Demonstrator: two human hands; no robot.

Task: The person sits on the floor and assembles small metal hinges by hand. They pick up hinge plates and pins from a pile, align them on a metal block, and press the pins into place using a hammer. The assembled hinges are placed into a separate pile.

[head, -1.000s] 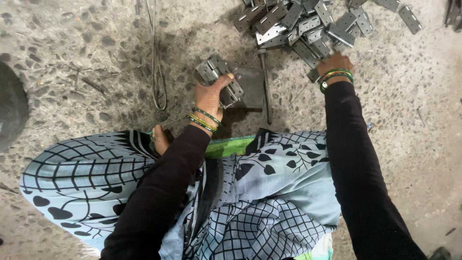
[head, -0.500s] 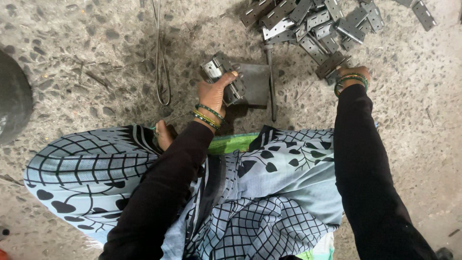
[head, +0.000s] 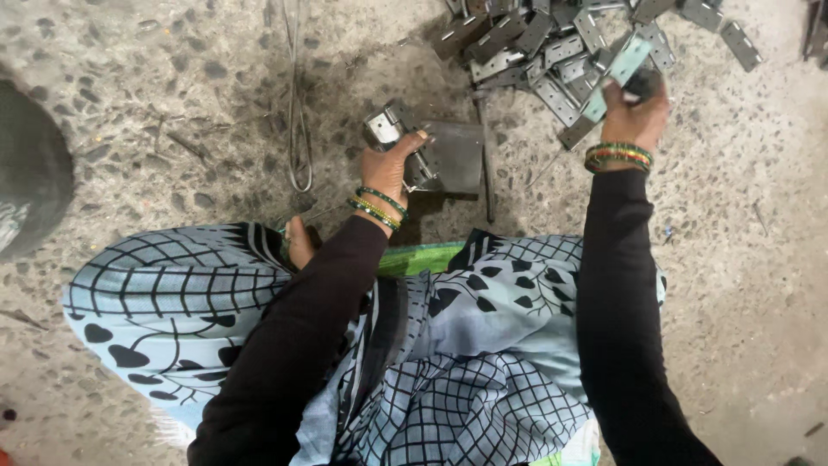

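A thin wire loop [head: 296,129] lies on speckled floor [head: 129,78], beside perhaps a dark basin [head: 30,185]

Dull metal on rough stone floor

Hinges [head: 561,60] upper right: grey sheet metal, faintly shiny. Plate [head: 457,155]: matt dark steel. Floor [head: 155,103]: speckled, gritty concrete. Sleeves [head: 612,285]: matt black cloth; bangles [head: 619,155] glossy.

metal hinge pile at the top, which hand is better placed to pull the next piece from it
Right. The right hand is at the hinge pile, gripping one hinge. The left hand is lower, holding a hinge beside the flat metal block.
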